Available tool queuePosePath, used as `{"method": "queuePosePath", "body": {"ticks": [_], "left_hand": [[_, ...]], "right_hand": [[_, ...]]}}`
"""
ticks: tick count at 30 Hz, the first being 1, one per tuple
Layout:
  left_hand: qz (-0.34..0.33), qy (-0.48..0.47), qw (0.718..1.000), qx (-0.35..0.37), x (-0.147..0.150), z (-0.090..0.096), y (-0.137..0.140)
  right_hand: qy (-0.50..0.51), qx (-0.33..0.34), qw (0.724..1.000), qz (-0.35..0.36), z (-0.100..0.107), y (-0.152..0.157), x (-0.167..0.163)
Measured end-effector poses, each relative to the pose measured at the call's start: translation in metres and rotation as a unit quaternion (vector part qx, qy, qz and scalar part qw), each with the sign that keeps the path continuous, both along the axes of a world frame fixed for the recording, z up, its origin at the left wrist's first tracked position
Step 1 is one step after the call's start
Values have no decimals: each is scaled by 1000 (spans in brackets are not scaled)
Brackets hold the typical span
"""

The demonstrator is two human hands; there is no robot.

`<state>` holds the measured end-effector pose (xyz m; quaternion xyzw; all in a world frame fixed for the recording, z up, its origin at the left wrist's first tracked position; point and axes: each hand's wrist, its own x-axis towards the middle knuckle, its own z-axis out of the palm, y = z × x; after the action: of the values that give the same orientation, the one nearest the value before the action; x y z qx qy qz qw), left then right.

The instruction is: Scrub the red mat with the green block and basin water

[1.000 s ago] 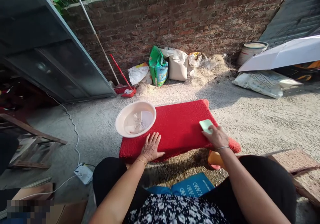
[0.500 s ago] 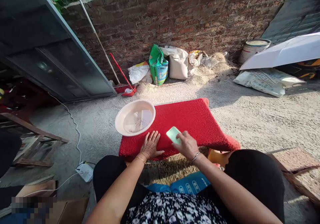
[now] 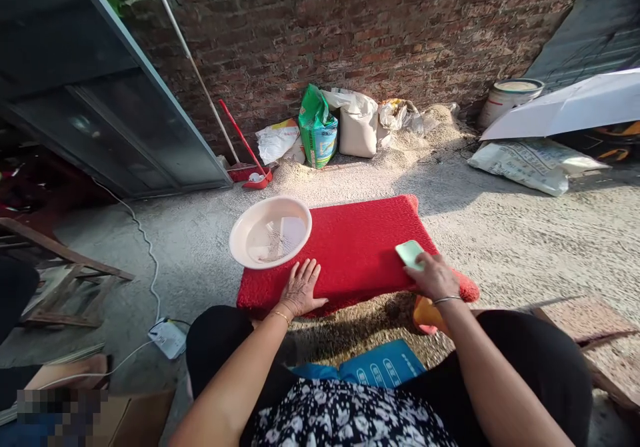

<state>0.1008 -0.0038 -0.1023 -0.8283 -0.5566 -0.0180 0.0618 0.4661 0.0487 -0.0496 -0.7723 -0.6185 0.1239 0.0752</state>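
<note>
A soaked-looking red cloth (image 3: 360, 234) with a fuzzy pile is spread over a low table or bench in front of my knees. My left hand (image 3: 301, 288) lies flat on its near left part, fingers spread, holding nothing. Toward the cloth's right end, my right hand (image 3: 434, 274) grips a pale green block (image 3: 410, 254), flat with rounded corners, like the back of a scrubbing brush. Its underside is hidden against the cloth. At the back left corner stands a pale pink basin (image 3: 239, 250) with clear water in it, just beyond my left fingertips.
Bags (image 3: 317, 130) of loose material and a sand heap (image 3: 440, 124) line the brick wall. A red dustpan (image 3: 257, 179) stands left of them. A power strip (image 3: 167, 340) with a cord lies left; bricks (image 3: 585, 317) lie right. An umbrella (image 3: 565, 104) covers the far right.
My right hand has slid right across the red cloth with the pale green block, from near the middle to the right end. My left hand has stayed in place.
</note>
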Motion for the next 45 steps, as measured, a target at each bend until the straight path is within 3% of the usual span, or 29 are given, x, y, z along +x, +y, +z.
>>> {"method": "queuePosePath", "body": {"ticks": [4,7,11,15,18,20,24,28,31,34,37,40,45], "left_hand": [[-2,-2,1000,5,0,-1,0],[-4,0,1000,9,-1,-3,1],[-3,8,1000,7,-1,-2,1],[-1,16,1000,12,-1,1,1],[-8,15,1000,17,-1,2,1],[-8,13,1000,15,0,2,1],[2,9,1000,-2,1,4,1],[-2,0,1000,-5,2,4,0],[-2,-7,1000,-3,2,4,-1],[1,-8,1000,-11,3,5,-1],[4,-3,1000,-24,3,7,-1],[3,3,1000,-27,3,8,-1],[0,12,1000,-12,2,5,-1]], "right_hand": [[-21,6,990,-138,12,5,52],[-5,59,989,-135,20,3,47],[48,88,995,27,18,-11,-19],[81,64,970,221,9,-43,-100],[64,57,951,298,5,-60,-135],[45,51,947,313,4,-62,-139],[23,15,967,252,3,-45,-101],[-1,-39,994,98,6,-21,-20],[-48,-69,996,-29,15,-9,40],[-68,-53,991,-101,25,-4,65],[-14,25,997,-65,24,0,39],[77,85,991,64,12,-4,-23],[147,86,947,271,-2,-26,-126]]}}
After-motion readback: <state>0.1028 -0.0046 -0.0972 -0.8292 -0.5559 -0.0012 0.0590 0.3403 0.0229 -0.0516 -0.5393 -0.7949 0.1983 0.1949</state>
